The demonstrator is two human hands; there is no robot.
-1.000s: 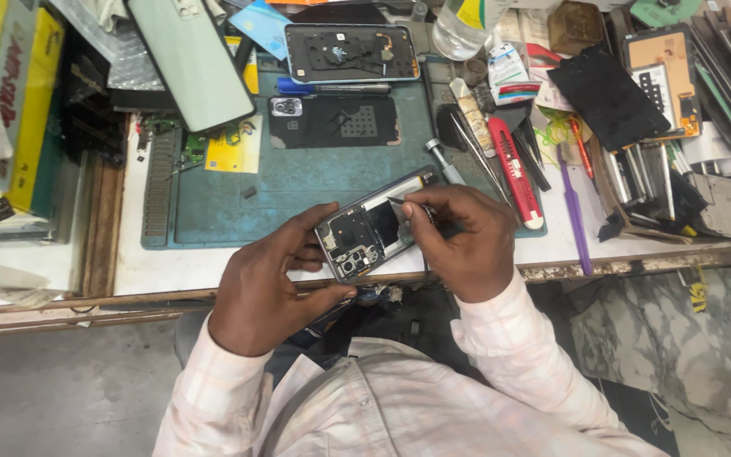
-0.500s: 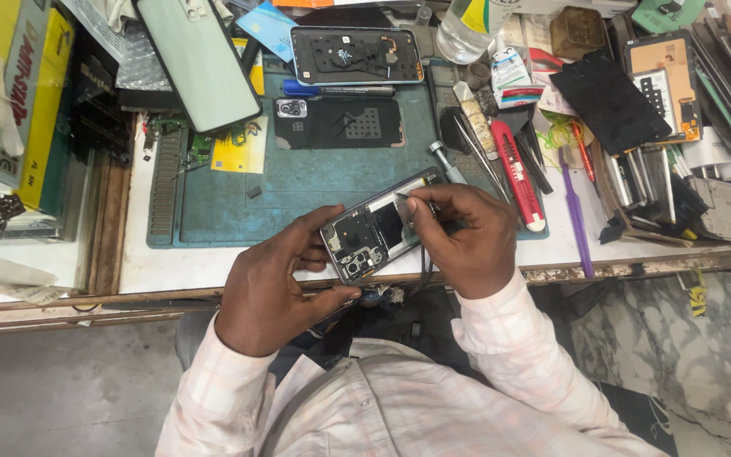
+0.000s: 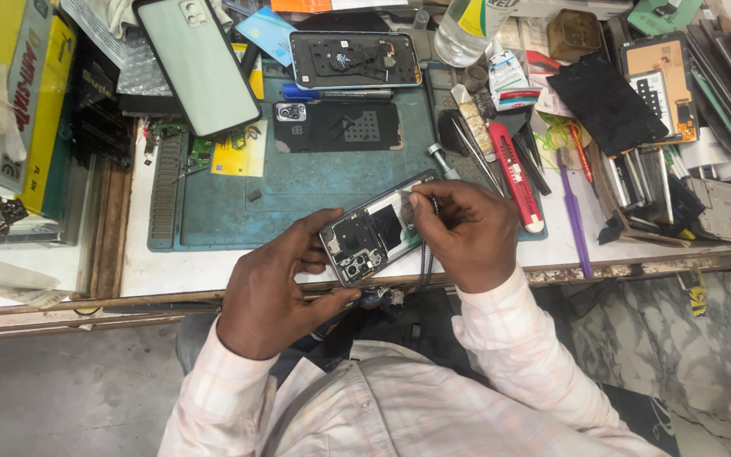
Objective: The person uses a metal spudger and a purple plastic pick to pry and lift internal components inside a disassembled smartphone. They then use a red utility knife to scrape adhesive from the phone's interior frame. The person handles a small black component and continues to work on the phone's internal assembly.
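Note:
An opened phone [image 3: 376, 230] with its back off, circuit parts and camera modules showing, is held tilted over the near edge of the teal work mat [image 3: 298, 190]. My left hand [image 3: 277, 292] grips its lower end from below. My right hand [image 3: 467, 233] pinches a thin metal tool [image 3: 433, 206] whose tip rests on the phone's upper inside. A black cord [image 3: 425, 267] hangs under my right hand.
On the mat lie a dark phone back cover [image 3: 340, 127], a phone frame [image 3: 354, 59] and a pale green phone back [image 3: 198, 63]. A red-handled knife [image 3: 513, 173], a purple tool [image 3: 574, 211], tweezers, a bottle [image 3: 467, 25] and yellow boxes [image 3: 10, 101] crowd the bench.
Both hands and the phone stay in almost the same spot; my right hand's fingers have shifted slightly on the tool.

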